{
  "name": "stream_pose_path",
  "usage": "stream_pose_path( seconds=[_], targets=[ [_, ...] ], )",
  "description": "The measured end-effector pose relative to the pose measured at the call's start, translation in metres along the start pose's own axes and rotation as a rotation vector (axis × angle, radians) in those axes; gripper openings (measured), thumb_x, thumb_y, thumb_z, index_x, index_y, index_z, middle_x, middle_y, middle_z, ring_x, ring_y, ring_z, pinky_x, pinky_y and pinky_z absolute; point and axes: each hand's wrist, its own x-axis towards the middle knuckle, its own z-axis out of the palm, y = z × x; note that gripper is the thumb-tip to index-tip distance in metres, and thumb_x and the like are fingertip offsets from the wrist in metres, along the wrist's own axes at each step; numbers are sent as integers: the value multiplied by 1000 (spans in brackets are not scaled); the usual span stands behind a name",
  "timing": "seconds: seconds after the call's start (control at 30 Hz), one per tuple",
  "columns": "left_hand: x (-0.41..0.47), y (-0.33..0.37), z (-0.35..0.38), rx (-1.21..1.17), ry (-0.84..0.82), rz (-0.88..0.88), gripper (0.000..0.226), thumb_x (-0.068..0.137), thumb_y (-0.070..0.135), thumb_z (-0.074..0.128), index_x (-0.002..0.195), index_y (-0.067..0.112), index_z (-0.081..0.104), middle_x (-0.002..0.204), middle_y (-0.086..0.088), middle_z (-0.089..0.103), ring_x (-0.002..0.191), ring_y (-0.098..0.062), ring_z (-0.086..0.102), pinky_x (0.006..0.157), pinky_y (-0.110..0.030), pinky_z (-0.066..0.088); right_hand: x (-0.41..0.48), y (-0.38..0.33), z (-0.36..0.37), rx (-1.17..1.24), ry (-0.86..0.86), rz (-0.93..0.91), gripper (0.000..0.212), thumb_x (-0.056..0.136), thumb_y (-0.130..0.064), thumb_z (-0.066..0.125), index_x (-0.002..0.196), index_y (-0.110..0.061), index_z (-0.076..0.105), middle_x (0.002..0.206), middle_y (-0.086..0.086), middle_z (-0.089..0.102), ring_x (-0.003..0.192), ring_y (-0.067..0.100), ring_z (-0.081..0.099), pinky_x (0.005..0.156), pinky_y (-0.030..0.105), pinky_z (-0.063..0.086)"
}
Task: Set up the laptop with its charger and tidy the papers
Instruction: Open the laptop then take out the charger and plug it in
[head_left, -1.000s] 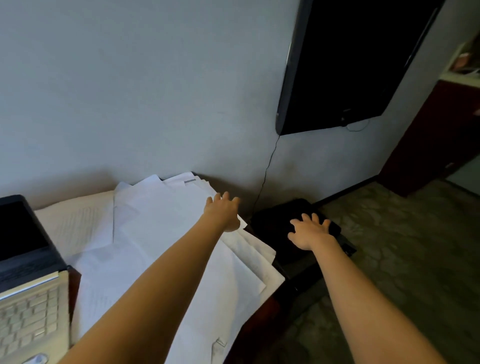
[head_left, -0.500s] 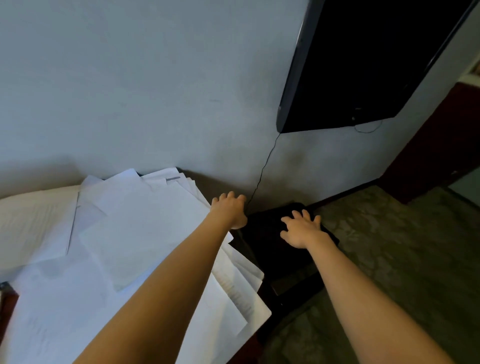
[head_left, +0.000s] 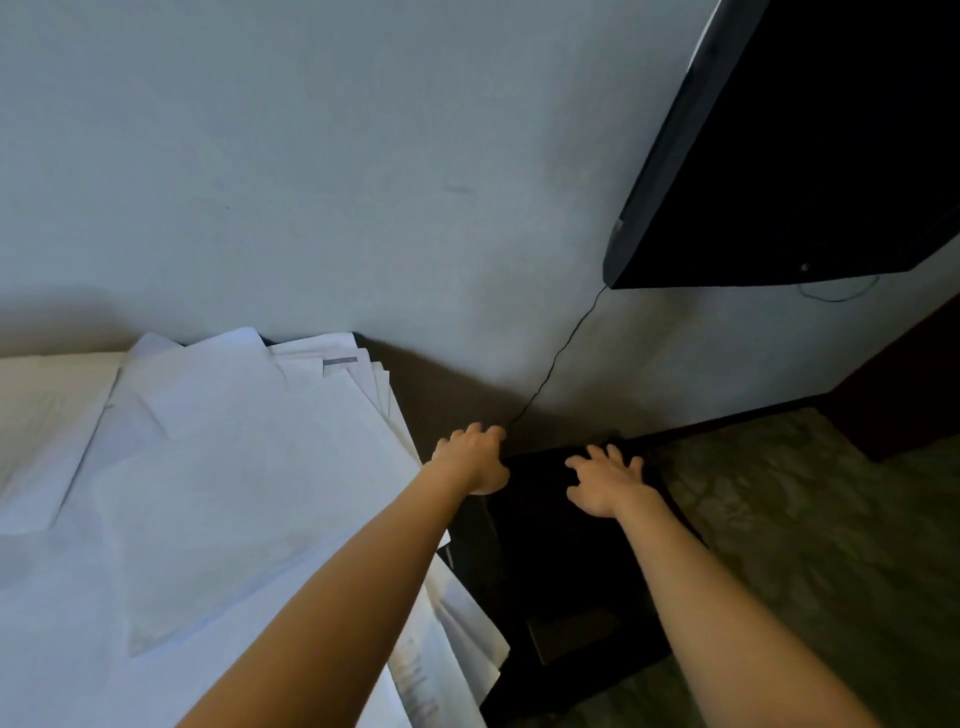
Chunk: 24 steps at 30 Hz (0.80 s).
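Two hands are reaching right of messy white paper pile (head_left: 218, 467): L hand (head_left: 470, 457) curling fingers, grip unclear; R hand (head_left: 605, 480) spreading fingers over low black stand (head_left: 561, 561).

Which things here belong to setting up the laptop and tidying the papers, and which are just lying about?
Job: loose papers; left hand at their edge; right hand, spread over a dark low object, possibly relevant.
Lying about: wall screen; thin cable beneath it; carpet.
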Motion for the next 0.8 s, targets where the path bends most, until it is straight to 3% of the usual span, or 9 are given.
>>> stream_pose_path(
  seconds=[0.43, 0.6, 0.8],
  targets=[
    [106, 28, 70, -82, -40, -320, 58, 92, 29, 51, 144, 17, 29, 148, -11, 31, 134, -33, 34, 109, -45, 32, 123, 85, 67, 17, -175, -217, 56, 98, -27, 39, 150, -25, 19, 158, 9, 7, 145, 31, 1, 115, 52, 5],
    [149, 31, 104, -90, -58, -386, 59, 92, 28, 50, 144, 17, 26, 149, -10, 29, 133, -33, 33, 107, -44, 33, 181, 114, 78, 81, -184, -226, 57, 98, -20, 38, 151, -23, 14, 158, 6, 8, 145, 29, 3, 115, 49, 7],
    [188, 6, 138, -180, -63, -452, 59, 90, 25, 51, 144, 16, 28, 147, -10, 30, 132, -33, 36, 108, -44, 34, 255, 101, 90, 68, -113, -267, 59, 98, -17, 40, 151, -20, 13, 157, 5, 11, 144, 28, 8, 115, 50, 10]
  ],
)
